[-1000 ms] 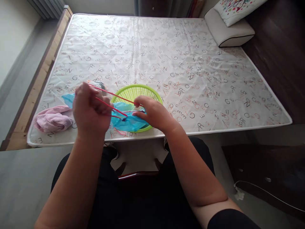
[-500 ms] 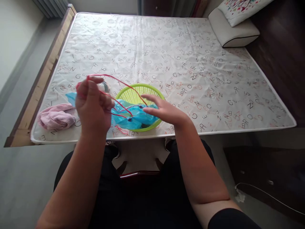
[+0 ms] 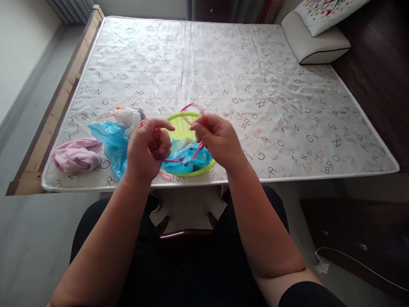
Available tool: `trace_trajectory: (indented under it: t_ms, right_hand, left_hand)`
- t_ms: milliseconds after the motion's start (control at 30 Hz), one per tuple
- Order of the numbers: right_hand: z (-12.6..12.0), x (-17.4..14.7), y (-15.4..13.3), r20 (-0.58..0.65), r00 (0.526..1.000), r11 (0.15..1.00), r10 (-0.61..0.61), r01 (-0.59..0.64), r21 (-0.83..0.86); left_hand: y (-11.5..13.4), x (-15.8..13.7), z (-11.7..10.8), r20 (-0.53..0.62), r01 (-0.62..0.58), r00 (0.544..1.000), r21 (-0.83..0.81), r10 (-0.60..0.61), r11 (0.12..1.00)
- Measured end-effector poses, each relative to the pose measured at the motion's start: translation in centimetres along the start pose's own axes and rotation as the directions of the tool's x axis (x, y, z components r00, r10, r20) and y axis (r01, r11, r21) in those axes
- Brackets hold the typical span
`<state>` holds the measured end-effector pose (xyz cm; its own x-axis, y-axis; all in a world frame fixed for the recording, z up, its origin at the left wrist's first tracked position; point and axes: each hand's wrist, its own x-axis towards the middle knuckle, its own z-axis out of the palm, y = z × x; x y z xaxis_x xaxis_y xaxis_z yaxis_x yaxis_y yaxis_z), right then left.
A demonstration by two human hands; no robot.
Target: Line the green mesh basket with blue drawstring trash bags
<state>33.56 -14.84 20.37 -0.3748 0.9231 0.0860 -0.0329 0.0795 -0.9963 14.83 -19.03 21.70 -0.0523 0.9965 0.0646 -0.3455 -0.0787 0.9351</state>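
Observation:
Red cord (image 3: 193, 154) runs between my two hands, above a yellow-green plastic basket (image 3: 179, 124). My left hand (image 3: 149, 143) is closed around part of it, index finger stretched out to the right. With fingers pinched, my right hand (image 3: 215, 138) grips another length of the cord; a loop rises beside its fingertips, smeared by motion. Inside the basket lies a crumpled blue plastic bag (image 3: 196, 158), with small dark spots where the cord crosses it. What the bag holds, if anything, I cannot make out.
A pink cloth (image 3: 76, 157) lies at the mattress's near left corner. Beside it are another blue plastic bag (image 3: 111, 138) and a whitish plastic bundle (image 3: 125, 116). A cushion block (image 3: 315, 42) and a pillow (image 3: 326, 16) rest at the far right of the letter-patterned mattress (image 3: 153, 59).
My left hand has come down and to the right, uncovering the whitish bundle and blue bag. My right hand, spread before, has closed on the cord. The cord's long loop has shortened.

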Motion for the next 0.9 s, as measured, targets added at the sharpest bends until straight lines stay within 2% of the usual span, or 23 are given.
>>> trace_trajectory:
  t_ms: [100, 200, 267, 367, 400, 467, 500, 567, 667, 800, 867, 900]
  right_hand:
    - [-0.2, 0.0, -0.1, -0.03, 0.999, 0.978, 0.013, -0.007, 0.209]
    - [0.7, 0.2, 0.3, 0.03, 0.998, 0.961, 0.054, -0.06, 0.269]
    - [1.4, 0.3, 0.7, 0.004, 0.998, 0.975, 0.069, -0.068, 0.213]
    - [2.0, 0.4, 0.8, -0.136, 0.99, 0.999, 0.031, -0.032, -0.003]
    - [2.0, 0.4, 0.7, -0.183, 0.983, 0.996, 0.004, -0.021, -0.089]
    - [2.0, 0.3, 0.5, -0.223, 0.974, 0.983, -0.045, 0.003, -0.183]
    - [1.9, 0.3, 0.4, -0.213, 0.976, 0.985, -0.051, 0.015, -0.171]
    - [1.8, 0.2, 0.4, -0.135, 0.991, 0.999, -0.011, 0.005, -0.048]
    - [1.4, 0.2, 0.7, 0.038, 0.994, 0.987, 0.101, -0.105, 0.124]
    - [0.2, -0.1, 1.0, 0.267, 0.946, 0.967, 0.183, -0.222, 0.123]
    - [-0.5, -0.2, 0.9, 0.364, 0.91, 0.963, 0.2, -0.251, 0.098]
    - [-0.8, -0.2, 0.8, 0.401, 0.895, 0.965, 0.196, -0.249, 0.084]
  left_hand:
    - [0.2, 0.2, -0.1, 0.084, 0.071, 0.995, -0.103, -0.062, 0.992]
    - [0.0, 0.2, -0.1, 0.129, 0.129, 0.985, -0.091, -0.116, 0.988]
    - [-0.4, 0.0, -0.3, 0.209, 0.179, 0.964, -0.06, -0.163, 0.982]
    - [-0.9, -0.2, -0.6, 0.408, 0.272, 0.884, -0.05, -0.229, 0.961]
    - [-1.0, -0.2, -0.6, 0.444, 0.296, 0.86, -0.037, -0.25, 0.954]
    - [-1.2, -0.3, -0.6, 0.454, 0.327, 0.842, 0.005, -0.293, 0.945]
    - [-1.2, -0.4, -0.6, 0.443, 0.336, 0.84, 0.028, -0.313, 0.941]
    - [-1.3, -0.5, -0.5, 0.436, 0.352, 0.831, 0.071, -0.346, 0.933]
    - [-1.3, -0.5, -0.4, 0.47, 0.357, 0.805, 0.102, -0.361, 0.928]
    - [-1.4, -0.4, -0.8, 0.477, 0.333, 0.811, 0.101, -0.339, 0.938]
    - [-1.4, -0.4, -1.2, 0.509, 0.334, 0.785, 0.133, -0.354, 0.933]
    - [-1.3, -0.3, -1.5, 0.539, 0.343, 0.754, 0.164, -0.376, 0.925]
